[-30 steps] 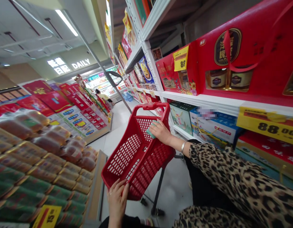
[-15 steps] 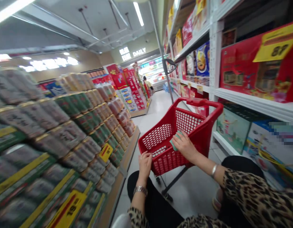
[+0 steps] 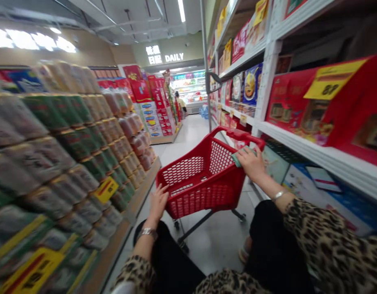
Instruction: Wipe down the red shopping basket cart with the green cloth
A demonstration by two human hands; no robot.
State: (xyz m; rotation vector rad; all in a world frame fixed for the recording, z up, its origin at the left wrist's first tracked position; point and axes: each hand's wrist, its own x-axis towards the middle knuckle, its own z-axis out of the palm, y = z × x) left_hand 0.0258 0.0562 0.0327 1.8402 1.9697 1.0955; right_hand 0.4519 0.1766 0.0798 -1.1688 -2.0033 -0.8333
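A red plastic shopping cart [image 3: 203,198] with a lattice basket stands tilted in my view, between my knees and the aisle. My left hand [image 3: 158,202] holds the rim at the basket's near left corner, fingers bent over the edge. My right hand [image 3: 253,164] presses a green cloth [image 3: 236,159] onto the upper rim, close to the red handle [image 3: 237,134]. Most of the cloth is hidden beneath the fingers. Only the red inside of the basket shows, with no goods in it.
Stacked packs of cans [image 3: 63,159] on a low platform line the left. White shelving [image 3: 268,77] with red gift boxes [image 3: 332,102] runs along the right. A metal pole [image 3: 203,61] rises beyond the cart. Far down the tiled aisle [image 3: 193,130], a person [image 3: 180,102] stands near lit refrigerated shelves.
My right hand has moved with the green cloth from the basket's near side up along the rim toward the handle. My left hand stays on the corner. The view has turned slightly right.
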